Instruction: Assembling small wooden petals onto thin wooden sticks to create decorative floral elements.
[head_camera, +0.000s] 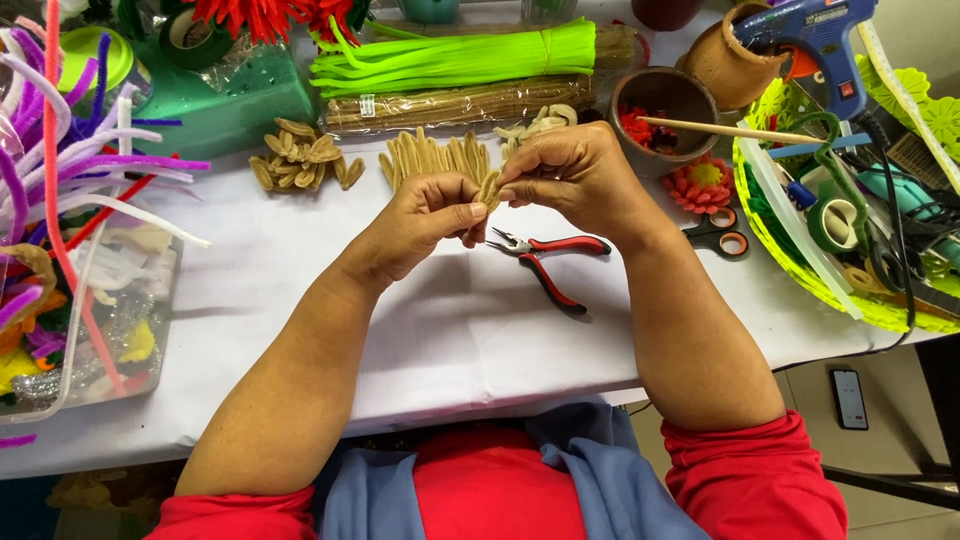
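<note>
Both my hands meet over the white table (460, 330), pinching one small tan pipe-cleaner loop (489, 189) between them. My left hand (425, 220) grips its lower side with thumb and fingers. My right hand (570, 175) closes on its upper end. Just beyond them lie a row of folded tan pipe-cleaner pieces (435, 155) and a heap of finished tan loops (305, 158). Red-handled pliers (545, 262) lie directly below my hands.
A clear bin (90, 310) of coloured pipe cleaners stands at left. Green and tan pipe-cleaner bundles (460, 60) lie at the back. A brown bowl (665, 110) with a stick, scissors (725, 232), a blue glue gun (820, 40) and a yellow-green basket (850, 290) crowd the right.
</note>
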